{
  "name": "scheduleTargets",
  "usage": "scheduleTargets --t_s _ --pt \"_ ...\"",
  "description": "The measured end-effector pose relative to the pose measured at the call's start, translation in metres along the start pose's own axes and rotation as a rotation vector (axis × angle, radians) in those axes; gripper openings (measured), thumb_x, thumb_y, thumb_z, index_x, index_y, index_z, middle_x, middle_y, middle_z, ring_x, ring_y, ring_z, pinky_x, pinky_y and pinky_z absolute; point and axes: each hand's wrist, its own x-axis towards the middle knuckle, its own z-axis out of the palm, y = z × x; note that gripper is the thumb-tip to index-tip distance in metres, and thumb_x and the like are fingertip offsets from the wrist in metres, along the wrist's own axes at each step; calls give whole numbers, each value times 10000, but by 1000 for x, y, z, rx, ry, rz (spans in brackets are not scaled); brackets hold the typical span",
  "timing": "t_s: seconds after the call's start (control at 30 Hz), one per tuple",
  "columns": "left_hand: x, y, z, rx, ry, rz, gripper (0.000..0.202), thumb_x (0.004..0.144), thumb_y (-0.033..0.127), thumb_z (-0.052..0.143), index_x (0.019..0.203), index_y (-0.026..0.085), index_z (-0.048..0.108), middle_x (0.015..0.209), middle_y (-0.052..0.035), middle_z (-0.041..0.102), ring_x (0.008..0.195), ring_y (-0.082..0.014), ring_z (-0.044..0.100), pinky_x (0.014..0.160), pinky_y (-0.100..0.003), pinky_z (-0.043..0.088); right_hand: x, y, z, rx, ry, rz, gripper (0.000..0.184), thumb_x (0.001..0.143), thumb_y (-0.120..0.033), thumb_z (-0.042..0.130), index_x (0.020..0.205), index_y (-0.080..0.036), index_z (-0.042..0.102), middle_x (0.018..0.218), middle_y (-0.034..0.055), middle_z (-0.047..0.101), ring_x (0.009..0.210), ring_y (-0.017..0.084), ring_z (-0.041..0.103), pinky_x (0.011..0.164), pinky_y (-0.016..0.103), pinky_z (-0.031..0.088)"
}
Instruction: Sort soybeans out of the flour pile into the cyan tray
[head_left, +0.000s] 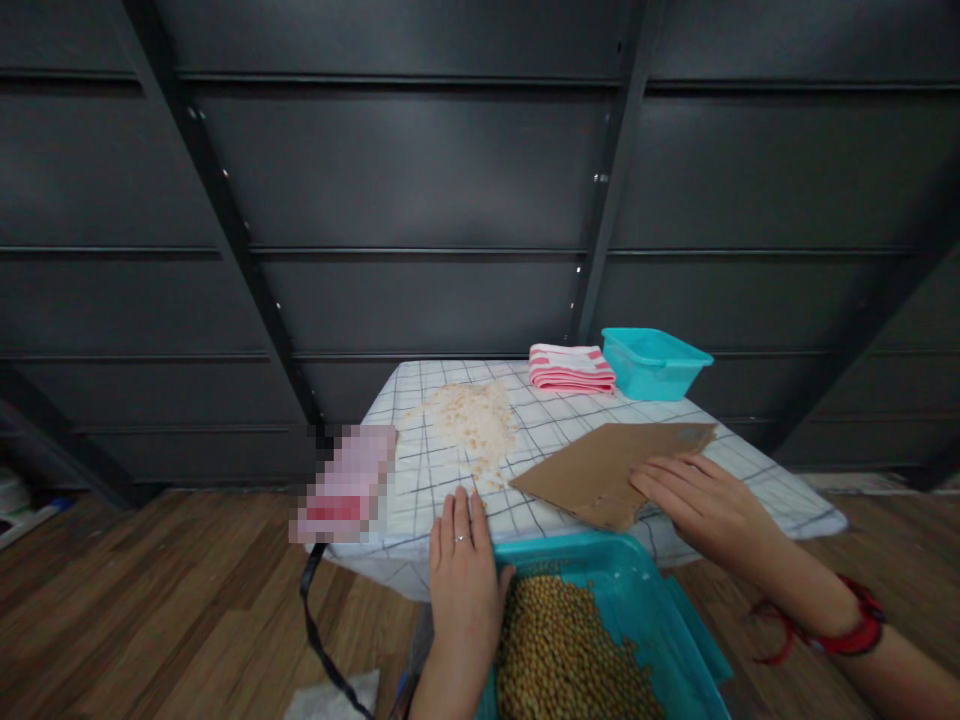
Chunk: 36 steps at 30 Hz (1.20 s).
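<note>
Head view of a person's two bare hands at a table (pixel 551 510) spread with a white cloth bearing a dark grid of lines. The left hand (pixel 466 575), wearing a ring (pixel 461 539), lies palm down at the table's near edge, its fingers extended and close together and its grasp empty; the thumb is beside the left rim of a deep teal plastic basin (pixel 626 590). The right hand (pixel 697 495), with a red band (pixel 855 622) at the wrist, is closed on the near right part of an angular sheet of brown cardboard (pixel 600 465), fingers lying over the upper face and thumb hidden from view. The cardboard is located over the right half of the cloth, just beyond the basin, which contains a mound of small, round, greenish-brown beans (pixel 566 640). Left of the cardboard, a loose scatter of pale, flaky material (pixel 476 425) covers the middle of the cloth. At the far edge, a folded pink-and-white striped towel (pixel 570 368) sits beside a turquoise plastic tub (pixel 652 370). A pink object (pixel 356 470), obscured by pixelation, occupies the left edge.
</note>
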Motion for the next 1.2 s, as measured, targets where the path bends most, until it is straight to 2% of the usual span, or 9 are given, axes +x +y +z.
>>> scheduleTargets --t_s 0.2,0.5,0.77,0.97,1.07,1.2 --pt "-1 0 0 -24 6 0 655 687 240 568 1281 85 339 1319 -187 429 1226 -289 365 963 -454 367 0 0 -9 -6 -1 7 339 791 27 284 850 -149 568 780 41 666 751 149 579 712 296 410" --pt "0 0 1 -19 -5 -8 658 691 254 566 1282 80 336 1324 -196 419 1234 -288 353 964 -454 364 2 2 3 6 0 22 307 790 5 324 907 -155 559 819 56 662 786 168 582 725 312 419" --pt "0 1 -2 -24 -18 -17 657 682 233 569 1279 79 341 1328 -188 417 1229 -292 361 972 -453 354 -4 -1 -14 29 -27 33 360 767 32 295 887 -177 562 805 27 664 783 143 575 734 294 404" --pt "-1 -1 2 -19 -10 -3 705 679 248 569 1308 100 288 1324 -196 419 1231 -292 359 964 -466 353 5 0 -2 -31 -15 19 328 773 6 320 897 -160 574 812 56 661 790 161 574 720 307 411" --pt "-1 -1 1 -5 -9 0 677 682 245 561 1294 92 315 1328 -188 417 1228 -287 363 968 -455 354 5 -2 1 -15 -23 5 300 793 -11 330 880 -156 577 811 56 663 779 160 573 719 305 411" --pt "1 1 -3 1 -34 -25 626 688 228 552 1264 69 366 1321 -181 430 1219 -289 374 961 -442 366 -1 -6 -6 26 -21 30 326 803 -7 294 866 -164 572 799 43 663 773 152 572 717 295 404"
